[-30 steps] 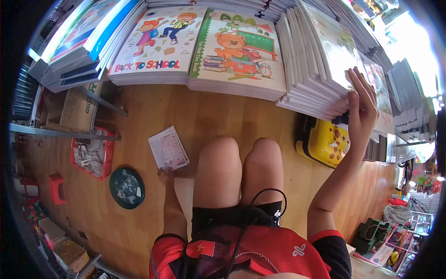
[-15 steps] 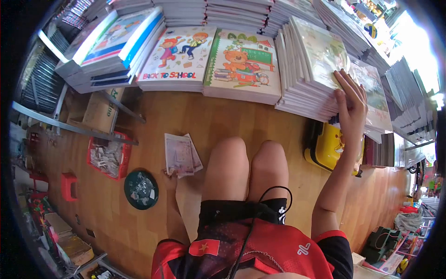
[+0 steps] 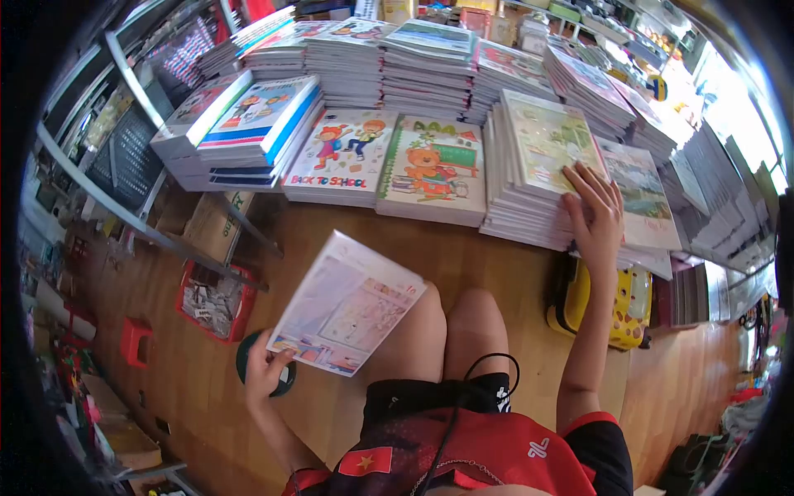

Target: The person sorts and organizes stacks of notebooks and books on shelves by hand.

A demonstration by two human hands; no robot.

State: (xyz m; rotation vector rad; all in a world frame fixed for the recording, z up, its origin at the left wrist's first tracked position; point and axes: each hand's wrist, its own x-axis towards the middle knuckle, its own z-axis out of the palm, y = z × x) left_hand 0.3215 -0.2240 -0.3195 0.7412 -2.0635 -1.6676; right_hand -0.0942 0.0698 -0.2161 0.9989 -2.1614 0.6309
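Observation:
My left hand (image 3: 263, 369) grips a thin pastel-covered notebook (image 3: 349, 307) by its lower left corner, holding it tilted above my thigh. Whether a second notebook lies behind it I cannot tell. My right hand (image 3: 597, 217) rests with its fingers spread on the edge of a tall stack of notebooks (image 3: 547, 142) in clear wrap. Just right of that hand is a notebook with a landscape cover (image 3: 641, 197). Left of the stack sit a bear-cover stack (image 3: 433, 171) and a "Back to School" stack (image 3: 339, 155).
Taller notebook stacks (image 3: 426, 78) rise behind. A yellow case (image 3: 608, 307) stands below the right stack. On the floor at left are a red basket (image 3: 217, 304), a red stool (image 3: 135, 341) and a dark green round container (image 3: 285, 382), partly behind my left hand. A metal rack (image 3: 107, 197) stands at left.
My left hand has lifted, bringing the notebook up from low over the floor to in front of my thigh. The view has tilted up. My right hand stays on the stack.

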